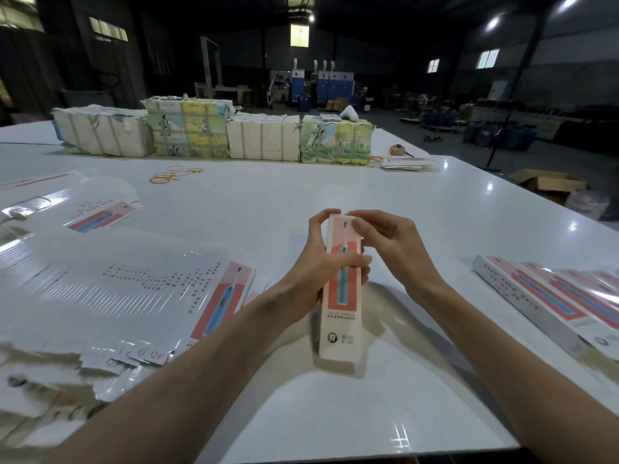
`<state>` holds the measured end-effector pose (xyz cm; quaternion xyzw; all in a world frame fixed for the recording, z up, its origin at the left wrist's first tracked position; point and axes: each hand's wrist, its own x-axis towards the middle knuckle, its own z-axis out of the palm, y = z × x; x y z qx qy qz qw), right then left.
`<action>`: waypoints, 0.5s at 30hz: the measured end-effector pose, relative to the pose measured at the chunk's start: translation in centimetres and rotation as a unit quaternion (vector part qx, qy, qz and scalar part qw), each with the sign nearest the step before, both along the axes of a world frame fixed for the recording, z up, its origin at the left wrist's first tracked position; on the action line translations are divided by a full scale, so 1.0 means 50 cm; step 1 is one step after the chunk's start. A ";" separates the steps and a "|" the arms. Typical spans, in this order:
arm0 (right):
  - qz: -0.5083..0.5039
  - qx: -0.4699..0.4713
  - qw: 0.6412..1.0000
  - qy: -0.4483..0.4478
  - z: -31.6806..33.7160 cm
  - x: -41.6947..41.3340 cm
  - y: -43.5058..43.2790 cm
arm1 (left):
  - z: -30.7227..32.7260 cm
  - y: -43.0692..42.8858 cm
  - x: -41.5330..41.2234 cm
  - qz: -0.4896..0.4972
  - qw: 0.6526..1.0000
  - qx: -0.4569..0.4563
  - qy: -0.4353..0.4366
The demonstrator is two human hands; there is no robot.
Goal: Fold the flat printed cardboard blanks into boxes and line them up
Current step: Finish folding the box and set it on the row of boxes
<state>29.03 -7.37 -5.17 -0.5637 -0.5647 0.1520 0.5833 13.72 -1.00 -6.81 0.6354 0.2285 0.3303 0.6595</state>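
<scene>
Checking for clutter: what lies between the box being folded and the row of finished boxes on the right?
Head view: only the right hand and its forearm, over bare white table; nothing else separates the box from the finished boxes.

Dim background, bright ceiling lamps (492, 23) top right, glare spots on glossy white table (335, 189), soft shadow beneath the box (341, 296), edges bent and blurred.

Both forearms extended forward, bare. Left hand (318, 262) curled round the box (340, 329) mid-length, thumb across its front; right hand (388, 242) pinched its far end.
</scene>
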 end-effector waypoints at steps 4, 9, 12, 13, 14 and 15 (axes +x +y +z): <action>-0.040 -0.037 0.993 -0.104 -0.005 -0.024 0.004 | 0.009 -0.006 0.006 0.001 0.995 -0.068 -0.068; -0.067 -0.124 0.952 -0.271 0.009 -0.047 -0.021 | 0.029 -0.018 -0.008 -0.032 0.969 -0.164 -0.183; -0.057 -0.178 0.914 -0.361 0.008 -0.059 -0.043 | 0.034 -0.023 -0.014 -0.068 0.964 -0.202 -0.157; -0.061 -0.175 0.912 -0.367 0.004 -0.061 -0.052 | 0.031 -0.023 -0.013 -0.076 0.965 -0.207 -0.145; -0.067 -0.159 0.915 -0.363 0.000 -0.059 -0.061 | 0.026 -0.021 -0.008 -0.082 0.967 -0.202 -0.133; -0.075 -0.142 0.919 -0.359 -0.002 -0.054 -0.072 | 0.020 -0.020 -0.004 -0.081 0.971 -0.193 -0.118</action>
